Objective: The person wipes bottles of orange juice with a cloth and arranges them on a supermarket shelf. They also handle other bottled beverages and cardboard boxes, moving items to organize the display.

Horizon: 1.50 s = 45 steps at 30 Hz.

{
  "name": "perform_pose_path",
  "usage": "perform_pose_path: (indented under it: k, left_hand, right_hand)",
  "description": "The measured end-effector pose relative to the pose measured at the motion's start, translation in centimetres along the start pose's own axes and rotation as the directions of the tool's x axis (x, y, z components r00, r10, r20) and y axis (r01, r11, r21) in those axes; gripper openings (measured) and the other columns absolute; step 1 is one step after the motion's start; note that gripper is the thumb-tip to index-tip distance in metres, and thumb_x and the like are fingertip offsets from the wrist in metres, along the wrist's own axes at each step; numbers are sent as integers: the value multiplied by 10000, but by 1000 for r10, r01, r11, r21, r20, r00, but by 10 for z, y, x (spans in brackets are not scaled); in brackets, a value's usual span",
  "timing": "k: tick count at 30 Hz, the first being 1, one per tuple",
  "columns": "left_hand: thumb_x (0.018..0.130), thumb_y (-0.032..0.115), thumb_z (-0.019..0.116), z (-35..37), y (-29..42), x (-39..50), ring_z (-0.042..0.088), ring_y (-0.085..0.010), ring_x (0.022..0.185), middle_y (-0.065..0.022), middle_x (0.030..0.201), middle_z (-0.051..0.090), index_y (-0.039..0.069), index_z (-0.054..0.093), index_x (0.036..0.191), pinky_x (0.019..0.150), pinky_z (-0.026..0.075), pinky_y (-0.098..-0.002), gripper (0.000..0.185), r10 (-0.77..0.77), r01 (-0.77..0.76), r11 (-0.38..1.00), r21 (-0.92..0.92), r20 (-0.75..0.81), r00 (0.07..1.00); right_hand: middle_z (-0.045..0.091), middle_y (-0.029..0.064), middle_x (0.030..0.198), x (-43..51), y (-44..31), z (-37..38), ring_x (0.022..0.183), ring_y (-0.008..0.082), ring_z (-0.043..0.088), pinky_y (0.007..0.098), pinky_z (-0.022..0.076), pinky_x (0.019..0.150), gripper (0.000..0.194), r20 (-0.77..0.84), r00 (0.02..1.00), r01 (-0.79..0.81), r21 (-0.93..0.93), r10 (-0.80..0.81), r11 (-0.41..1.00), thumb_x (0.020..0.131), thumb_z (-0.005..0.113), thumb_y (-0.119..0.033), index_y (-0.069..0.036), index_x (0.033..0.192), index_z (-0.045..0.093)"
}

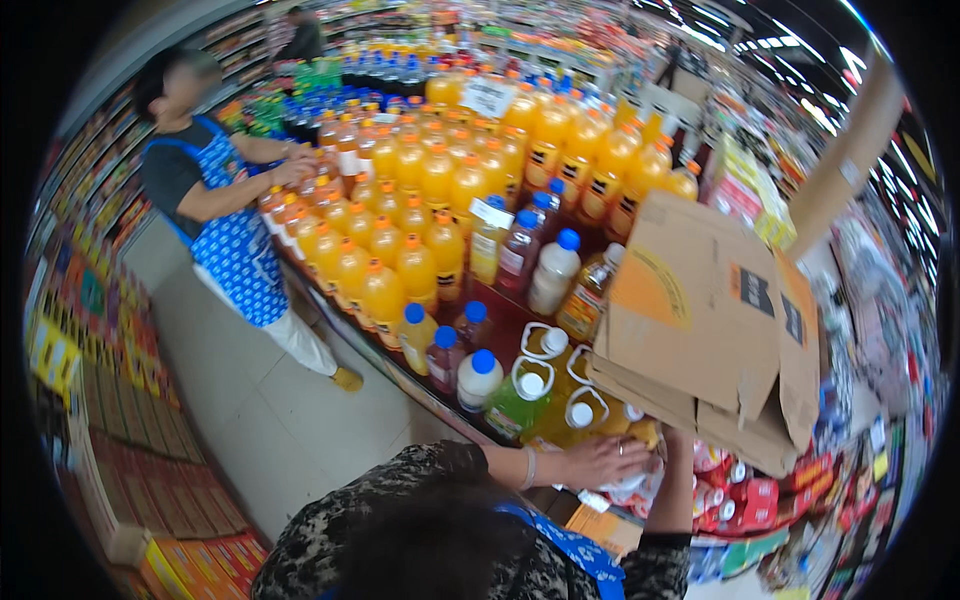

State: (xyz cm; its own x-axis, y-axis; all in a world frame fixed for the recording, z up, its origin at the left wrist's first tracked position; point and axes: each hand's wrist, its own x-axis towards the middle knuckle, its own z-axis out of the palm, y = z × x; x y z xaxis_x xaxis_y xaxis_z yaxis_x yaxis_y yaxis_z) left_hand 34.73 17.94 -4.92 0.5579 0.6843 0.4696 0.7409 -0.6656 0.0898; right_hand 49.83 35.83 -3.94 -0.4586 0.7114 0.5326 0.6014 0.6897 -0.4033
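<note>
My left hand (611,459), with a ring, reaches over white-capped bottles at the near end of a drinks display. Its fingertips are blurred, and what they hold cannot be told. The forearm of my right arm rises beside it, and that hand is hidden behind a brown cardboard box (690,307). The box lies tilted on the display, its flaps loose. Large handled bottles of yellow drink (559,420) and a green one (517,405) stand just past my left hand. Beyond them are blue-capped bottles (480,379) and many orange drink bottles (450,180).
A co-worker in a blue patterned apron (240,225) stands at the display's far left side, hands on bottles. Red packs (750,502) lie to the right of my arms. A tiled aisle (300,405) runs along the left, beside shelves and stacked cartons (202,566).
</note>
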Motion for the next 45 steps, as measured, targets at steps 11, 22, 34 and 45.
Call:
perform_pose_path:
  k: [11,22,34,45]
  left_hand:
    - [891,150,630,-62,-1,-62,582,-305,1256,-111,1278,658,51,740,1093,1030,506,-434,250,-34,12,985,-173,-126,991]
    - [852,31,703,-74,0,-66,556,-317,1277,-91,1316,646,59,714,1122,1023,488,-444,271,-129,115,978,-175,-73,989]
    - [817,5,690,-68,21,-39,555,-334,1265,-112,1326,645,58,738,1049,1050,461,-443,243,62,-65,974,-219,-21,998]
    - [809,-22,688,-63,38,-26,555,-359,1252,-117,1306,655,37,737,1045,1052,454,-460,248,39,-32,968,-248,22,999]
  right_hand:
    - [741,57,1161,-57,-70,-67,983,296,703,432,563,828,362,-25,955,279,-247,-294,928,757,642,-109,-130,1101,751]
    - [702,75,1200,-213,-148,-92,1111,151,651,310,508,978,353,116,691,-489,802,714,344,1001,548,37,-56,1329,638]
    - [601,109,939,-191,-102,-45,847,322,656,411,562,714,454,-385,862,-431,-220,328,875,851,658,-102,-175,1299,668]
    - [654,150,1021,-233,-84,-77,962,338,664,392,534,826,355,-541,505,-628,303,672,716,895,648,-57,-103,1243,704]
